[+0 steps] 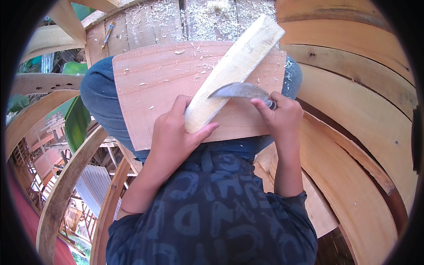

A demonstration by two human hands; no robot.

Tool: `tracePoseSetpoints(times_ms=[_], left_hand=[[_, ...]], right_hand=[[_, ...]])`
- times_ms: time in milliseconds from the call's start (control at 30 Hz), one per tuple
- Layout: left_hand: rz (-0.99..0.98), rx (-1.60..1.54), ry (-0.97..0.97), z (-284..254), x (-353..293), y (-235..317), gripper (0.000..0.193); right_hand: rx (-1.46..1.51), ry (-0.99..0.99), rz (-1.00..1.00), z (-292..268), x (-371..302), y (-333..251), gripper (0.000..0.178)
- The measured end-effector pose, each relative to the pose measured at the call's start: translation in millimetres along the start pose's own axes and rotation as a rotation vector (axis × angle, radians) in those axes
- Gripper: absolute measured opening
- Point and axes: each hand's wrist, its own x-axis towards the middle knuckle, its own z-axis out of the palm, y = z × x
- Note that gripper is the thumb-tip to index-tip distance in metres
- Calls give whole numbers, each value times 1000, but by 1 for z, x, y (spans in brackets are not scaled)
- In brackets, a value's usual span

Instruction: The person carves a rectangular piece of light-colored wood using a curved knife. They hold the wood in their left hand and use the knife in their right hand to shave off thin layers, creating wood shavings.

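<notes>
My left hand (pixel 176 126) is closed round the near end of a pale wooden block (pixel 238 62), thumb along its near side. The block lies slanted, its far end pointing up and to the right. In my right hand (pixel 281 112) is a knife with a curved blade (pixel 240 90), its handle mostly hidden by my fingers. The blade reaches left over the block, its tip above the wood; whether it touches I cannot tell. Under the block a reddish wooden board (pixel 154 88) rests across my lap, with a few shavings on it.
Beyond the board, pale shavings (pixel 212 15) cover wooden planks. A small slim coloured packet or tube (pixel 108 33) lies at the far left. Wide planks (pixel 353 97) line the right side. On the left, a wooden rail (pixel 70 185) borders a drop with corrugated sheet (pixel 95 185) below.
</notes>
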Motion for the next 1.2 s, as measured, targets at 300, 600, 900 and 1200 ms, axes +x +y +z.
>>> tracePoseSetpoints(times_ms=[300,600,900,1200], left_hand=[[-55,-72,-61,-2,1,3,47],[3,-195,-70,-6,2,-2,42],[1,-209,-105,-8,2,-2,43],[-22,-226,-124,-11,3,0,42]], right_hand=[[116,-66,223,-29,-2,12,62],[-2,149,70,-6,18,11,65],[131,17,-82,-16,3,-10,63],[165,157,146,-7,35,25,67]])
